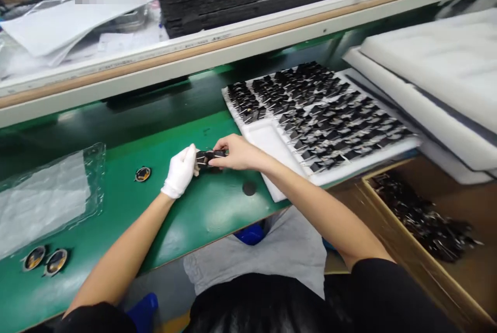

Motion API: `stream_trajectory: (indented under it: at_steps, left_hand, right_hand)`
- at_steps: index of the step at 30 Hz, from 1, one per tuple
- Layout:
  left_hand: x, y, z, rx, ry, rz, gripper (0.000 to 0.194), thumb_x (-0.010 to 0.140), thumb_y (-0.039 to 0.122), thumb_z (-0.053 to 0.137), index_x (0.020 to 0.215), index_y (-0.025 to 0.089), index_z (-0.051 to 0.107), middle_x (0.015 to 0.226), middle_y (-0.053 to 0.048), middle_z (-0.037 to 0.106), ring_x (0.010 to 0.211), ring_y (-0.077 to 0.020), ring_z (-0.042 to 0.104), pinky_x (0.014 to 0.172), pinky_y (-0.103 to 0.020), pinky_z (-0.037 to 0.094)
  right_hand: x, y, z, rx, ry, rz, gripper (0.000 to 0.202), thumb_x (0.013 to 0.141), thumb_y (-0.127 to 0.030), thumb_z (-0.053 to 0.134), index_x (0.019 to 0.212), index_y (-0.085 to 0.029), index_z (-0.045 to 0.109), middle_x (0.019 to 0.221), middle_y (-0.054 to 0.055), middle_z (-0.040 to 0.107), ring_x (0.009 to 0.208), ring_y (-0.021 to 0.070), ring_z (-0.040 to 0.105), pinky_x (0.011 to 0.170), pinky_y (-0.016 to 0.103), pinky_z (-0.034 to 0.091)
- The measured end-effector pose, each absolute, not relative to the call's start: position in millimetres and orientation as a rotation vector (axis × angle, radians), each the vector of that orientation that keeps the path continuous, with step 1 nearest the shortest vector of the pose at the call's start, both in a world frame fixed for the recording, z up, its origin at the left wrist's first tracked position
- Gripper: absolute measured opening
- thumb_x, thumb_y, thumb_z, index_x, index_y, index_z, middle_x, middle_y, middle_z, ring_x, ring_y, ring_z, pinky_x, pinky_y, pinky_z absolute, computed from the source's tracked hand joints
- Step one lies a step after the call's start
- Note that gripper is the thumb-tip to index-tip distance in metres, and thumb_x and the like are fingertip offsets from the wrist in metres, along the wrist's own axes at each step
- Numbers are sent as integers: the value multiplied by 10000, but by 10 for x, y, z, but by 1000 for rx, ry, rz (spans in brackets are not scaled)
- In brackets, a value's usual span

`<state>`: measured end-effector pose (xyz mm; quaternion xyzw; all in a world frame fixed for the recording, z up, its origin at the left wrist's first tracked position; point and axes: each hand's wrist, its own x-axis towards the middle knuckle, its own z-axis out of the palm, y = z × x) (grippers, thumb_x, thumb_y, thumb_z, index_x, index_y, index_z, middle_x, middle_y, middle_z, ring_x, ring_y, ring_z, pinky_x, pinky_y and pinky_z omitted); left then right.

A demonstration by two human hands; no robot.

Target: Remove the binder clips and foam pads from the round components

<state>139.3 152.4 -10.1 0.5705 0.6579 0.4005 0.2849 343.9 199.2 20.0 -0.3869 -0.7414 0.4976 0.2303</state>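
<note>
My left hand [181,168], in a white glove, is closed on one end of a small black part with thin metal pins [204,157]. On its other side, the bare fingers of my right hand [236,153] pinch the same part. It is held just over the green tabletop [198,214], and my fingers cover much of it. Left of the gloved hand lies a round metal-rimmed piece [143,173] with a dark and orange face. A flat dark disc [249,188] rests below my right wrist.
A white foam tray [267,139] carries rows of black pinned parts [334,110]. At right, a cardboard box [427,291] contains a heap of dark parts [423,219] beneath stacked foam trays [438,63]. Clear plastic packaging [50,193] and two round pieces [56,262] lie left. A shelf edge [233,45] crosses behind.
</note>
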Motion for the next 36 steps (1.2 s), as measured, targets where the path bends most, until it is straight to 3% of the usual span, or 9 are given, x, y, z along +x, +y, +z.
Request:
stream_trajectory:
  at_steps: [4,8,10,14,17,25,29,33,36]
  left_hand:
    - [1522,1376,86,1738,1610,833,492,1044,546,359,902,188,666,550,9,611,531,-161,585,592,-290,493]
    - [1728,1366,372,2338,1192,332,338,980,513,567,1036,225,734,976,-28,758,888,-188,692,832,-307,524]
    - [1894,1449,472,2582,1117,190,377,965,568,601,1063,236,751,988,-38,741,896,-198,676,823,-312,500]
    - [2265,1799,492,2874,1573,102,507,1008,616,491,976,189,761,892,-93,691,824,-241,650,727,-343,439]
    - [2473,2129,414,2810,1944,103,529,1026,602,442,937,177,745,924,-116,693,852,-261,659,723,-349,425]
    - [2732,2492,195,2810,1916,4,502,1017,586,457,888,184,727,948,-132,725,933,-302,681,755,-372,430]
    - [2783,2469,143,2826,1974,-28,493,1017,587,449,914,193,726,971,-131,721,961,-318,677,751,-380,428]
    - [2791,2431,141,2781,2092,35,512,978,629,508,1117,180,712,1100,-157,712,991,-337,672,768,-388,436]
    - [2771,2389,138,2798,2061,98,513,982,571,530,1263,165,666,1203,-175,703,1030,-342,671,784,-391,442]
  right_hand:
    - [3810,1575,210,-1103,-1961,1169,197,833,-323,800,962,-177,774,796,0,756,729,145,681,647,234,435]
    - [4267,1213,211,-1118,-1979,1044,199,838,-265,820,1028,-215,786,924,6,789,843,174,714,732,263,479]
    - [4455,1102,170,-1143,-1985,864,214,872,-261,801,1081,-225,777,997,28,791,899,198,723,795,300,516]
    - [4655,957,-37,-1285,-1753,163,249,1004,-232,611,1223,-182,719,1231,148,723,1156,275,667,1004,449,515]
    - [4654,841,-274,-1291,-1689,-108,251,993,-182,587,1215,-159,704,1340,186,656,1306,327,574,1067,518,481]
    - [4506,700,-713,-1160,-1811,-26,249,1003,-132,531,1197,-170,680,1271,139,694,1258,276,596,1038,451,470]
    - [4487,725,-760,-1144,-1796,38,234,1019,-145,508,1191,-173,664,1152,95,740,1112,227,650,967,407,436]
    - [4480,748,-771,-1158,-1771,76,245,1014,-150,493,1182,-184,668,1100,79,758,1042,220,672,931,410,437]
    - [4480,728,-772,-1114,-1775,62,293,993,-136,502,1236,-194,655,1169,93,749,1112,237,676,967,428,471]
